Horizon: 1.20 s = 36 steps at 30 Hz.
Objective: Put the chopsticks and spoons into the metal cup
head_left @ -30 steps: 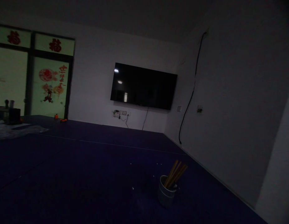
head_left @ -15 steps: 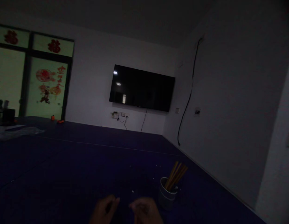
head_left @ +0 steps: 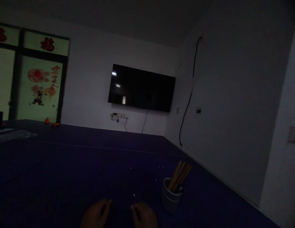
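Note:
Low in the dim head view, my left hand is closed, thumb and forefinger tips pressed together. My right hand is curled in a similar pinch a short gap to its right. What either hand holds, if anything, is too dark and small to make out. Right of my right hand, a grey cup stands upright on the dark blue table surface. Several thin wooden sticks, which look like chopsticks, lean to the right in it. A small white scrap lies just beyond my hands.
Several tiny white bits are scattered beyond the cup. Clear plastic sheeting and small orange objects lie at the far left. A wall-mounted television hangs opposite, and a wall borders the right side.
Both my hands have come into view from the bottom edge, then moved slightly left and apart. The view has turned a little to the right. The cup stays in place.

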Tool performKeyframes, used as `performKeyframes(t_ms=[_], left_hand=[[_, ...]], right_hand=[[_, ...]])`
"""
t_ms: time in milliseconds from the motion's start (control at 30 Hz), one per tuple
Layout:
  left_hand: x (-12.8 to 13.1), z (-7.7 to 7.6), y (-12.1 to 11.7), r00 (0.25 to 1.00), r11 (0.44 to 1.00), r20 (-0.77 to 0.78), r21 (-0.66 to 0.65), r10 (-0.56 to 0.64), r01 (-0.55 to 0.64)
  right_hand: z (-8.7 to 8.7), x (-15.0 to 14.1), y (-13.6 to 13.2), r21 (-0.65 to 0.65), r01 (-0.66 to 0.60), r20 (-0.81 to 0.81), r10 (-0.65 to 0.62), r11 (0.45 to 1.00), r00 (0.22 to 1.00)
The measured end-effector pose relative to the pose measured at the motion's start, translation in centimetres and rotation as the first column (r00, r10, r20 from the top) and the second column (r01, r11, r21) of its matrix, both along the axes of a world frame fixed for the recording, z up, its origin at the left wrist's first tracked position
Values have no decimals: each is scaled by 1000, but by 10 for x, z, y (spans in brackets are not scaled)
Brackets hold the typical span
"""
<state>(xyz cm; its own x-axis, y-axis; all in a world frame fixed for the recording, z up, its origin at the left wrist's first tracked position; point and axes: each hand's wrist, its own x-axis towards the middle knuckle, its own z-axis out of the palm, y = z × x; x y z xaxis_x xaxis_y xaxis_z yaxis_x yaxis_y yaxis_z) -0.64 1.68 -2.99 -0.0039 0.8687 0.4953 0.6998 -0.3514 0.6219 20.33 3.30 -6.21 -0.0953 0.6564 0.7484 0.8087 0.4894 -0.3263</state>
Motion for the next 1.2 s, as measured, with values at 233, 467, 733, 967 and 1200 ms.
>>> performKeyframes(t_ms=[233, 467, 733, 967, 1200], left_hand=[[3, 7, -8, 991, 998, -118, 23, -57, 60], [3, 6, -8, 978, 987, -201, 141, -50, 80], [4, 10, -10, 965, 983, -262, 163, -34, 79], [5, 13, -12, 946, 976, -324, 202, -17, 87], [7, 18, -15, 948, 981, -315, 173, -32, 90]], right_hand=[[29, 24, -4, 124, 192, -37, -189, 974, 981], [36, 52, -3, 154, 491, -11, -495, 858, 869], [33, 65, 4, 131, 525, -37, -525, 841, 850], [36, 70, 5, 85, 512, -64, -509, 855, 859], [42, 72, 3, 121, 460, -115, -448, 880, 887]])
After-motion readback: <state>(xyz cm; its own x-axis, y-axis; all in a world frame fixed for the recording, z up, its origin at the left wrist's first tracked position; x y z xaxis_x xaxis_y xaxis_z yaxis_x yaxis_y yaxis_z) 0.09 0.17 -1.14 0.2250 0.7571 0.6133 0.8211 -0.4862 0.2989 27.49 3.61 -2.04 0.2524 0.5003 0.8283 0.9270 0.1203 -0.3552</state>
